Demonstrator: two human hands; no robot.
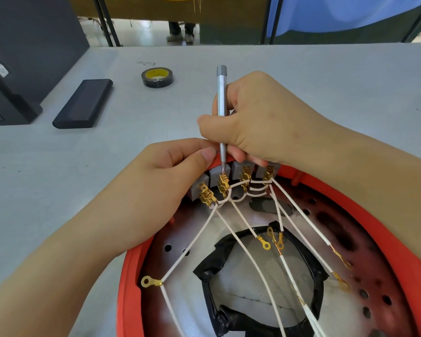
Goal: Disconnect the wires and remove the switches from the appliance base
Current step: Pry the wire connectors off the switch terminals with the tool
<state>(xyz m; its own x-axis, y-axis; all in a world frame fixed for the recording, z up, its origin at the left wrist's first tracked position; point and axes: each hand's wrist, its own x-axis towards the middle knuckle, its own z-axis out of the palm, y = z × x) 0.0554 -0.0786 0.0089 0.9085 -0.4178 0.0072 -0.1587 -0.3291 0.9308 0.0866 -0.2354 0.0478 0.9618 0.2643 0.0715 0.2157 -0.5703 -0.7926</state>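
The appliance base (129,283), a round shell with an orange-red rim, lies open side up at the 5 o'clock part of the view, its far edge near centre. Along that far rim sits a row of grey switches (218,175), running from about 8 o'clock to 3 o'clock, each with brass spade connectors (207,194) plugged into its back. White wires (243,242) fan from these connectors toward 6 and 5 o'clock across the scorched metal plate; several end in loose brass ring terminals (147,281). A black gasket-like ring (212,261) lies on the plate under the wires.

The right hand (258,117) is curled round a slim silver tool (221,93), which stands nearly upright, its long axis running 12 to 6 o'clock, its tip down on the second connector from the left. The left hand (161,173) rests on the rim at the left end of the row, thumb and forefinger pressed together beside the tool's tip; what they pinch cannot be made out.

On the grey worktop (350,76), at 11 o'clock, lie a roll of black tape (157,77) with a yellow core bearing unreadable print, and a black oblong case (83,103) pointing 1 to 7 o'clock. No writing is legible.
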